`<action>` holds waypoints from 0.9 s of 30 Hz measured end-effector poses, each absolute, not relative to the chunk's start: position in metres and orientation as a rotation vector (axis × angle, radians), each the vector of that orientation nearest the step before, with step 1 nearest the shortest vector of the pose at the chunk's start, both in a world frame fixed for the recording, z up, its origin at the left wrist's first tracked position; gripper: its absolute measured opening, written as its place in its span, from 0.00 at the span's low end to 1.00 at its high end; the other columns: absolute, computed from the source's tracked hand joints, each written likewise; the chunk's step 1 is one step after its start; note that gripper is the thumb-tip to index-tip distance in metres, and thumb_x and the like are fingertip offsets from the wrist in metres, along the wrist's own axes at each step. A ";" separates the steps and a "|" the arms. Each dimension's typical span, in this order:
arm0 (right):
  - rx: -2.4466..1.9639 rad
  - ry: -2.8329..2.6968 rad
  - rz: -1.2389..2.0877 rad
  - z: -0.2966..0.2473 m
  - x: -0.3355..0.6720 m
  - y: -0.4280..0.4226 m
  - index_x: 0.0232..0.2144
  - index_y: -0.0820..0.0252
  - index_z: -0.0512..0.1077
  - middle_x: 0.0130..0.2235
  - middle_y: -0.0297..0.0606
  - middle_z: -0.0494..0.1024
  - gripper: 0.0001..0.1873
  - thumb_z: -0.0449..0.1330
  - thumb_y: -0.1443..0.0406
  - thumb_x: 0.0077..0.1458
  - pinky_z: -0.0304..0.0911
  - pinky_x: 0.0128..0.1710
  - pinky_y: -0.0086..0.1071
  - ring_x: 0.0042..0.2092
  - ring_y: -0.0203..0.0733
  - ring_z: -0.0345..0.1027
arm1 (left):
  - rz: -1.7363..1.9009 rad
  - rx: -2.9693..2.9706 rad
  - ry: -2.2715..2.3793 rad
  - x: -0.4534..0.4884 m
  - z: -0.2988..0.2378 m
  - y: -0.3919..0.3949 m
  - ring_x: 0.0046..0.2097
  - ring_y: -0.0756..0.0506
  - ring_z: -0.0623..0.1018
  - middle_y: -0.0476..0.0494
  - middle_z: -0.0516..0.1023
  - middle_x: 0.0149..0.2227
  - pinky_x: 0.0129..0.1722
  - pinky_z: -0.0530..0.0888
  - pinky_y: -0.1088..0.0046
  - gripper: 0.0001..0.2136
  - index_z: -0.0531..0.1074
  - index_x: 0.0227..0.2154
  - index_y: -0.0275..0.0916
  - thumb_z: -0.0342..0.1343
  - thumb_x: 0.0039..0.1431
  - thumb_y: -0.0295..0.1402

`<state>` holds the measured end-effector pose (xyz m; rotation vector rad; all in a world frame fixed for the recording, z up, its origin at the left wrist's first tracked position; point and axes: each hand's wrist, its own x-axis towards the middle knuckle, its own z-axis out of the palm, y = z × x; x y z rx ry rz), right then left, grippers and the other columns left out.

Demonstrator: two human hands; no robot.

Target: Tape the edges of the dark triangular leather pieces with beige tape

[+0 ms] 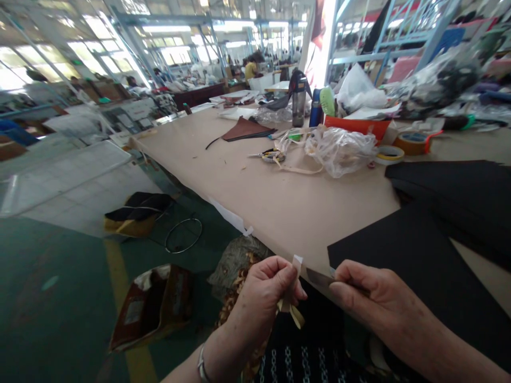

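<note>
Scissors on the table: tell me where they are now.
In the head view, the scissors lie on the beige table top, just left of the crumpled clear plastic bag and nearer the camera than the brown leather piece.

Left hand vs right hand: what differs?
The left hand pinches a pale strip; the right hand pinches a flat metal blade. The left wrist wears a metal bangle; the right wrist shows none. Both are bare and raised near the table edge.
</note>
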<state>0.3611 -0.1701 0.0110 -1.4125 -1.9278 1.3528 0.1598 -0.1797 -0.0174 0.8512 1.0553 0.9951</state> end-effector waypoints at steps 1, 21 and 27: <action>-1.401 -1.905 1.365 0.011 0.361 -0.171 0.25 0.58 0.63 0.20 0.28 0.57 0.16 0.49 0.56 0.60 0.48 0.21 0.26 0.22 0.31 0.50 | 0.993 0.849 1.061 0.160 -0.018 -0.179 0.24 0.52 0.70 0.45 0.75 0.22 0.26 0.64 0.76 0.15 0.68 0.24 0.34 0.56 0.59 0.41; -2.225 -1.902 0.384 -0.054 0.596 -0.146 0.49 0.53 0.74 0.43 0.37 0.80 0.20 0.57 0.59 0.54 0.66 0.42 0.34 0.42 0.46 0.75 | 0.520 2.412 0.945 0.226 -0.053 -0.112 0.48 0.42 0.72 0.40 0.75 0.44 0.50 0.69 0.58 0.12 0.70 0.25 0.37 0.47 0.62 0.31; -2.298 -2.000 0.320 -0.056 0.571 -0.192 0.47 0.55 0.73 0.39 0.41 0.81 0.16 0.55 0.59 0.57 0.65 0.36 0.35 0.38 0.48 0.75 | 0.302 2.562 1.004 0.240 -0.056 -0.105 0.42 0.43 0.73 0.40 0.74 0.42 0.44 0.72 0.61 0.11 0.69 0.25 0.36 0.47 0.62 0.30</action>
